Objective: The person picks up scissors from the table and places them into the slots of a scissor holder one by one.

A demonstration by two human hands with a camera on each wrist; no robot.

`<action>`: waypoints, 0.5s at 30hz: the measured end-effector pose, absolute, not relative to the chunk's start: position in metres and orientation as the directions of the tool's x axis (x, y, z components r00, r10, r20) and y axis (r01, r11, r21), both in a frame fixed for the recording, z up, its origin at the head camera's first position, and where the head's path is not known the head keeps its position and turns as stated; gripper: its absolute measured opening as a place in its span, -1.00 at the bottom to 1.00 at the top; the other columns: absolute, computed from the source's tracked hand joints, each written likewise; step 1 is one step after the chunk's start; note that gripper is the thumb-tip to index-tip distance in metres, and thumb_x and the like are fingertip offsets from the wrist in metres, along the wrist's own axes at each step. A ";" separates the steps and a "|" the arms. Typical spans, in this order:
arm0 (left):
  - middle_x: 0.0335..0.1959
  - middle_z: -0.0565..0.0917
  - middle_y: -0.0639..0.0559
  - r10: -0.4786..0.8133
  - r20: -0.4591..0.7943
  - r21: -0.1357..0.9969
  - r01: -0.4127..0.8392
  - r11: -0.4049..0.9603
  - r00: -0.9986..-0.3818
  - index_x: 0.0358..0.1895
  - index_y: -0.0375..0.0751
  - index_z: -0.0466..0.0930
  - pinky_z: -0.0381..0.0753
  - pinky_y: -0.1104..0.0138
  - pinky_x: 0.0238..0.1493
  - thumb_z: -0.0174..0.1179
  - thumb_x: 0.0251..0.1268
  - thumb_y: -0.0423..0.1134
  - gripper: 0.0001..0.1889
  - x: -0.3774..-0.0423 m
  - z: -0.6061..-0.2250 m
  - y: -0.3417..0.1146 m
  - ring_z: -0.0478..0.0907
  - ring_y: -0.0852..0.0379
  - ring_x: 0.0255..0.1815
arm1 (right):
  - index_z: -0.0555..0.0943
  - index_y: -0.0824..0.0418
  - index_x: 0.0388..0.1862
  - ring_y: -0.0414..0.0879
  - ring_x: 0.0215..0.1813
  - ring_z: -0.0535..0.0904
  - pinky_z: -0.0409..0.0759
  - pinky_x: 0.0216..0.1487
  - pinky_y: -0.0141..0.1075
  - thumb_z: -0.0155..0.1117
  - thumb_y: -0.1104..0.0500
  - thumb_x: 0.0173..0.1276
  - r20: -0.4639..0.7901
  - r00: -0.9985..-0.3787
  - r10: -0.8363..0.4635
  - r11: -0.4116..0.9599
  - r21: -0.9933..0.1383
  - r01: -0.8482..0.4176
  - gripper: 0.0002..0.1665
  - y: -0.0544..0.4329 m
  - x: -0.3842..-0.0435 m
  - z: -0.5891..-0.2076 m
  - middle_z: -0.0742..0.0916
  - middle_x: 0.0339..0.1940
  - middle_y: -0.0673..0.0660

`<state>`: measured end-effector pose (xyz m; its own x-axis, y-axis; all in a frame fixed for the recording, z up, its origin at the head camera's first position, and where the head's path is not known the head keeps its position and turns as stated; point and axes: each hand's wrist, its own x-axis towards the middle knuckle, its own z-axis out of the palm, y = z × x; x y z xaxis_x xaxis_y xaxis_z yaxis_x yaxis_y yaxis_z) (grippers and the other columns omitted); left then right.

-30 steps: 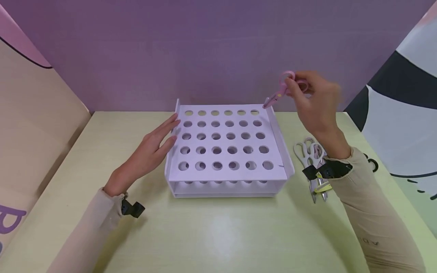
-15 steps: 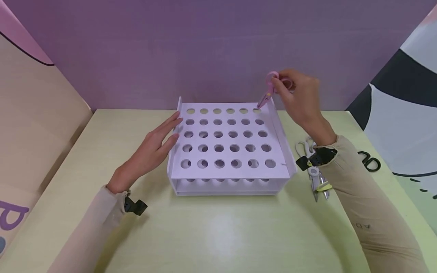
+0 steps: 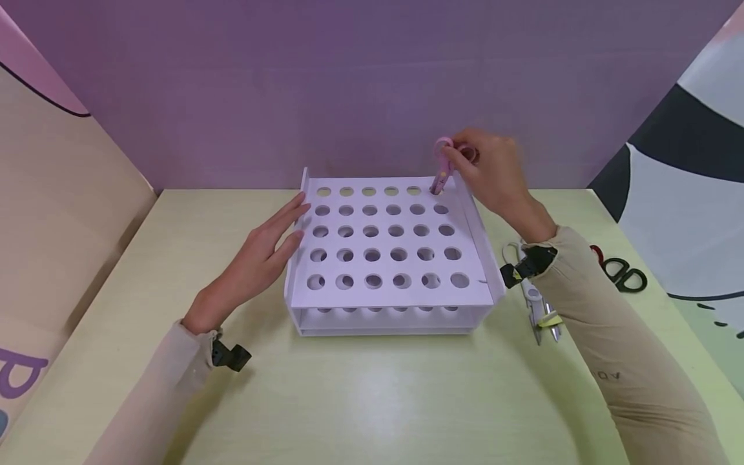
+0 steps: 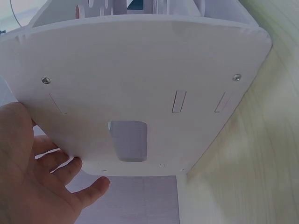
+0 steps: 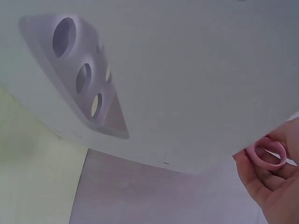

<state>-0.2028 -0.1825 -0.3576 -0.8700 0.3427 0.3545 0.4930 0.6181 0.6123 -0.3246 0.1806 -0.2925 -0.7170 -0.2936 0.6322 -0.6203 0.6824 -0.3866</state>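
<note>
A white rack (image 3: 383, 242) with rows of round holes stands on the table, a second holed layer below its top. My right hand (image 3: 494, 171) pinches a pair of pink scissors (image 3: 443, 169) by the handles, blades down. Their tips are at the far right hole of the back row. One pink handle loop (image 5: 268, 163) shows between the fingers in the right wrist view. My left hand (image 3: 250, 265) rests against the rack's left side panel (image 4: 140, 79), fingers nearly straight on its edge; that panel has a rectangular cutout and screws.
To the right of the rack lie white-handled scissors (image 3: 531, 294) and a yellow-and-silver tool (image 3: 549, 320), partly under my right forearm. Black-handled scissors (image 3: 624, 274) and a bit of red handle (image 3: 597, 253) lie farther right. A purple wall (image 3: 372, 90) rises behind the table.
My right hand has moved left and down with the pink scissors, bringing their tips from the rack's right edge into the back right hole. The left hand has stayed on the rack.
</note>
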 end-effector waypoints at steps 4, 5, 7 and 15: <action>0.61 0.08 0.07 0.339 0.364 0.610 0.497 0.617 -0.868 0.51 -0.20 0.24 0.13 0.02 0.50 -0.06 0.57 -0.20 -0.48 -0.204 -0.360 -0.183 0.04 0.03 0.59 | 0.74 0.29 -0.11 -0.09 -0.41 0.52 0.30 -0.40 -0.46 0.27 0.11 0.43 0.597 -0.730 -0.331 0.681 -0.384 -0.623 -0.73 0.178 -0.326 -0.294 0.76 -0.36 0.20; 0.60 0.08 0.07 0.337 0.366 0.609 0.497 0.618 -0.867 0.51 -0.19 0.24 0.13 0.02 0.50 -0.06 0.57 -0.20 -0.48 -0.204 -0.360 -0.183 0.05 0.03 0.59 | 0.74 0.28 -0.11 -0.10 -0.40 0.52 0.30 -0.40 -0.46 0.27 0.10 0.44 0.580 -0.741 -0.337 0.683 -0.390 -0.617 -0.73 0.177 -0.326 -0.294 0.77 -0.36 0.18; 0.60 0.09 0.07 0.335 0.368 0.609 0.497 0.618 -0.868 0.51 -0.18 0.24 0.13 0.01 0.50 -0.06 0.57 -0.20 -0.49 -0.204 -0.360 -0.183 0.05 0.03 0.58 | 0.75 0.25 -0.11 -0.10 -0.39 0.55 0.33 -0.39 -0.45 0.27 0.09 0.44 0.547 -0.759 -0.352 0.689 -0.397 -0.606 -0.73 0.176 -0.327 -0.295 0.77 -0.35 0.16; 0.60 0.11 0.06 0.336 0.374 0.613 0.502 0.610 -0.865 0.50 -0.19 0.26 0.14 0.01 0.50 -0.07 0.56 -0.21 -0.49 -0.207 -0.362 -0.182 0.07 0.02 0.58 | 0.73 0.28 -0.21 -0.03 -0.26 0.60 0.45 -0.22 -0.26 0.32 0.17 0.39 0.436 -0.788 -0.434 0.699 -0.389 -0.601 -0.82 0.175 -0.333 -0.305 0.75 -0.33 0.16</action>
